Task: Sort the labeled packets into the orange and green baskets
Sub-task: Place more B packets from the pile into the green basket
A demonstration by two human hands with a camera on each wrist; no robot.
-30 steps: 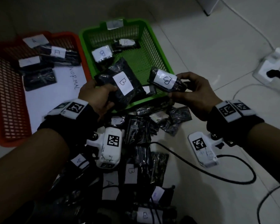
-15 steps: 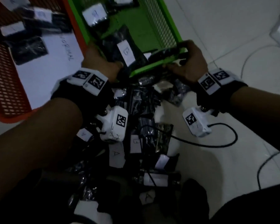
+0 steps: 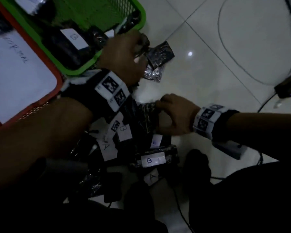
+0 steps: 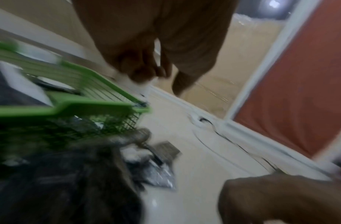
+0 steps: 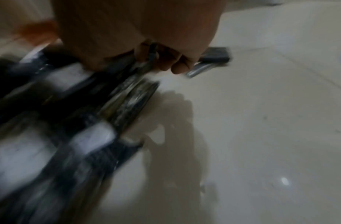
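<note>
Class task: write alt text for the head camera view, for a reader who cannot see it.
Two hands work over black labelled packets on a white floor: the right hand pinches one from the pile, the left hand reaches beside the green basket; the orange basket sits alongside.

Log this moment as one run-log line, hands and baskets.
left hand: curled, near green basket corner | right hand: pinching packet from floor pile | orange basket: beside green
</note>
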